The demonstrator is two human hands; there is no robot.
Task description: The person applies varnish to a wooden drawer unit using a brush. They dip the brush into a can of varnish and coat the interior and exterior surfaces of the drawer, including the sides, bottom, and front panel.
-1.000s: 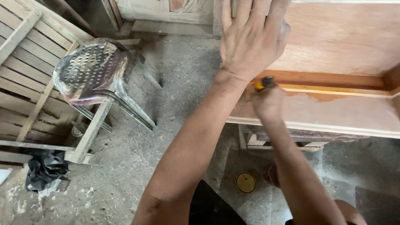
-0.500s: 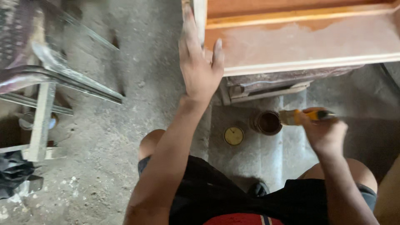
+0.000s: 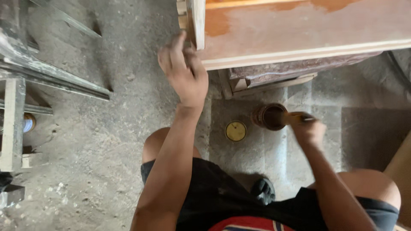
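Since the earlier frame, the left hand point(image 3: 183, 70) has lifted off the wooden panel point(image 3: 299, 30) and now hangs in the air just beside its corner, fingers loosely spread, holding nothing. Right hand point(image 3: 309, 129) is closed around a brush handle point(image 3: 295, 118), its tip over the open tin point(image 3: 269, 116) on the concrete floor point(image 3: 107, 141). A round yellow lid point(image 3: 236, 131) lies near the tin, below the panel's edge.

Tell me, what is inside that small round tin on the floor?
The small round tin holds a dark brown liquid. The right hand dips a yellow-handled brush in; its bristles and the tin's bottom are hidden.
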